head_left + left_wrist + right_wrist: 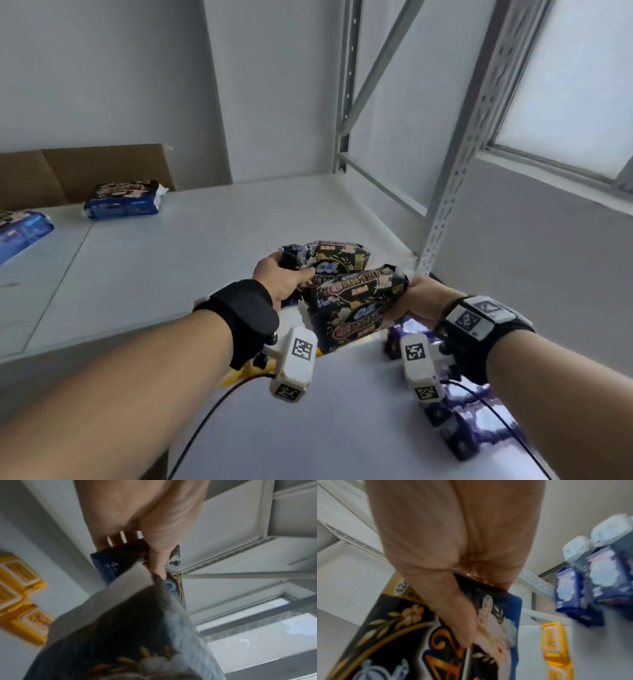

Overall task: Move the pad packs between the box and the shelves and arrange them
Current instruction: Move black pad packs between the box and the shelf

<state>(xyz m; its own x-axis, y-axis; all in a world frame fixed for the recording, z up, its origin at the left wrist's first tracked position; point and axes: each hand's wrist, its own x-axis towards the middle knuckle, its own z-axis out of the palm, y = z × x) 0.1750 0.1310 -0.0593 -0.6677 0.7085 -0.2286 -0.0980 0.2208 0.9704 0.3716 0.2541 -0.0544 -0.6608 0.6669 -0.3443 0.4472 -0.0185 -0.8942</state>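
White shelf (178, 246) fills my head view, its grey perforated upright (455, 192) standing at the right front corner beside a frosted window (568, 85). Far back on the left I see a brown box (85, 171) against the wall, with two blue packs (123, 200) lying on the shelf in front of it, apart from each other.

My left hand (281, 282) has its fingers curled round the end of a black pack (334, 258), thumb on top, holding it low over the shelf near the upright. My right hand (423, 301) grips a second black pack (356, 301) by its end, thumb pressed across the printed face in the right wrist view. This one sits nearer to me and overlaps the front of the first pack.

Below, on a lower level, I make out purple packs (469, 421) on the right and yellow packs (554, 649), both blurred.
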